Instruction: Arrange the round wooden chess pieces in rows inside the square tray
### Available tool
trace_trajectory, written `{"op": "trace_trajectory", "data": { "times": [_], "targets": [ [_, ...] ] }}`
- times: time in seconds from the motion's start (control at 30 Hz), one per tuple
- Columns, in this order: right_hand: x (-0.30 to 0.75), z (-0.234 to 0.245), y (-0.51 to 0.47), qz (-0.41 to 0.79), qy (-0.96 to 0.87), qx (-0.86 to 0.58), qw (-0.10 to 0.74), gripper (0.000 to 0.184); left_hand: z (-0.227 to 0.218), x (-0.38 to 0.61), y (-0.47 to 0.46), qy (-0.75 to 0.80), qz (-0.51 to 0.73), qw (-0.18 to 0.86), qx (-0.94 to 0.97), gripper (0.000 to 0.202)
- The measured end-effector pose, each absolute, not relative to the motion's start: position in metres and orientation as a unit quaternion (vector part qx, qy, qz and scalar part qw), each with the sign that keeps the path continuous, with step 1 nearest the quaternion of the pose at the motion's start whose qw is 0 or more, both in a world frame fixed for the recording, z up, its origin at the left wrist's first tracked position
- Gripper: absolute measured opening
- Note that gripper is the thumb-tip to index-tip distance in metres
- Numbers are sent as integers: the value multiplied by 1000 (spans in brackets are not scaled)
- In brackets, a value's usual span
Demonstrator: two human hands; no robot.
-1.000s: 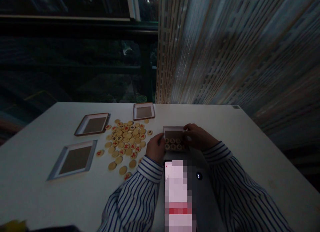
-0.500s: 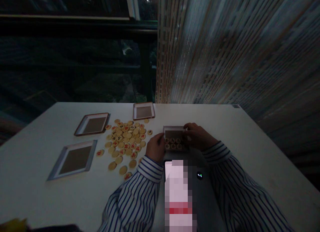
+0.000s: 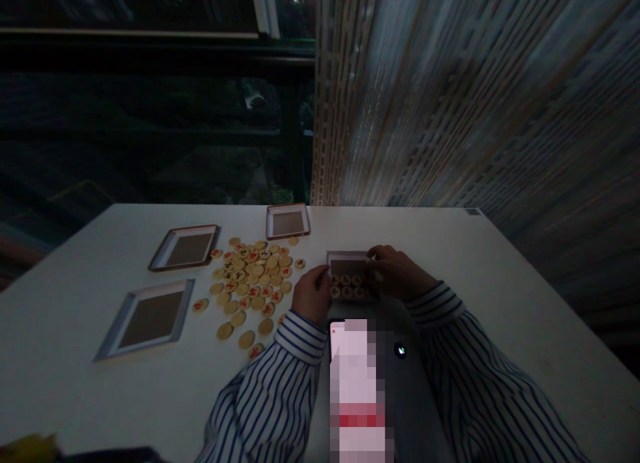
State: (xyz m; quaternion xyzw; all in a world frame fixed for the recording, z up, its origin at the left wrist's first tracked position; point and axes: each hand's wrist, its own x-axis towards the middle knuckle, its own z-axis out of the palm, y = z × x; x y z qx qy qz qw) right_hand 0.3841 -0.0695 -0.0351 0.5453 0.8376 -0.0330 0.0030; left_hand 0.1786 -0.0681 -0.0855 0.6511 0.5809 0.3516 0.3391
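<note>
A small open box (image 3: 345,258) stands on the white table (image 3: 475,276) in front of me, with several round wooden game pieces (image 3: 347,286) laid in rows inside it. My left hand (image 3: 312,293) rests against the box's left side, fingers curled at its edge. From the right, my right hand (image 3: 397,271) lies over the box with its fingertips on the pieces; whether it grips one is hidden. Left of the box, a heap of several loose wooden pieces (image 3: 250,280) with red and black marks lies spread on the table.
Three shallow trays lie on the table: one near left (image 3: 149,316), one farther left (image 3: 185,248), one at the back (image 3: 287,222). A lit phone screen (image 3: 350,356) sits below my hands. A curtain (image 3: 450,96) hangs behind the table; a dark window is at left.
Hardly anything differs. My right hand has shifted very slightly over the pieces in the box; my left hand stays at the box's side.
</note>
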Motion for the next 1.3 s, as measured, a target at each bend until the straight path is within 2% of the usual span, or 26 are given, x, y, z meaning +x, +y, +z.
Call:
{"op": "trace_trajectory", "data": {
  "times": [1.3],
  "targets": [
    [385,-31,-72,-57,837,544,16,22,-84,179,-69,578,352,323,662,28]
  ]
}}
